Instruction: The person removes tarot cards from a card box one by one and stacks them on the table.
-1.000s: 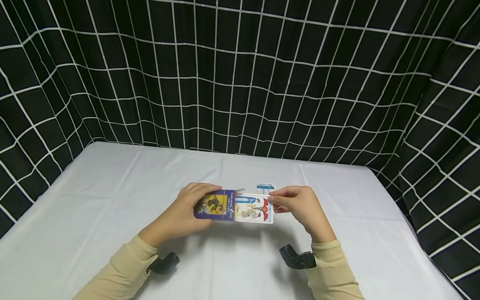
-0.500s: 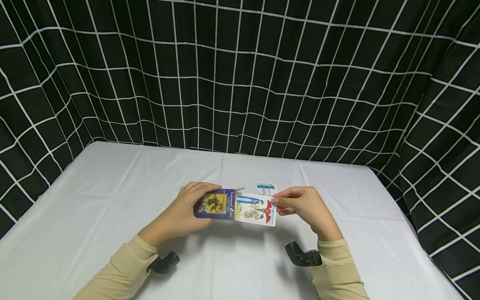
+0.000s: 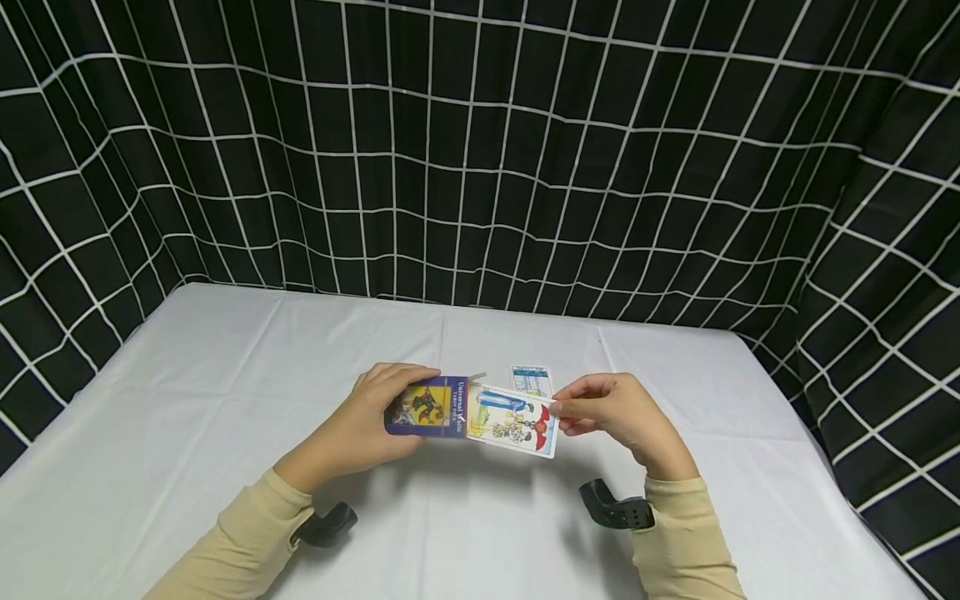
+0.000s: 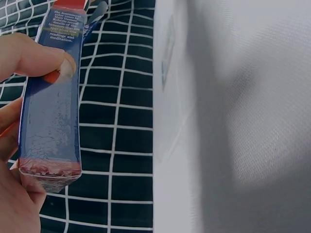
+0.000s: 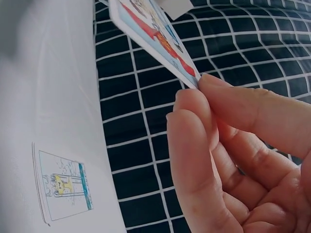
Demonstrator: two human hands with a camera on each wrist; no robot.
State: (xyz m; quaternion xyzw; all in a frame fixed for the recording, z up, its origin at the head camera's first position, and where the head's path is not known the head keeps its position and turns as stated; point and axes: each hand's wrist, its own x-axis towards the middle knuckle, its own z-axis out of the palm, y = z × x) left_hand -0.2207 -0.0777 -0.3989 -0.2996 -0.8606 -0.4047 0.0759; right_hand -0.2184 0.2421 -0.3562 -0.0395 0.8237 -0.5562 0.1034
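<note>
My left hand [image 3: 378, 414] grips a blue tarot deck box [image 3: 425, 407] from its left end, above the table. In the left wrist view the thumb presses the narrow side of the box [image 4: 53, 111], which bears printed text. From the box's right end sticks out a tarot card [image 3: 513, 418] with a red-winged figure. My right hand [image 3: 618, 417] pinches this card at its outer corner between thumb and fingers. The right wrist view shows the card's edge [image 5: 160, 39] at the fingertips. The card's left end is hidden in or behind the box mouth.
Another card [image 3: 531, 379] lies face up on the white-covered table [image 3: 300, 350], just behind the held card. A black wrist mount [image 3: 617, 506] hangs by each forearm. Black curtains with a white grid [image 3: 465, 167] enclose the table's back and sides.
My right hand has moved a little right and down, drawing the card further out of the box and tilting it slightly. The left hand with the box stays nearly in place.
</note>
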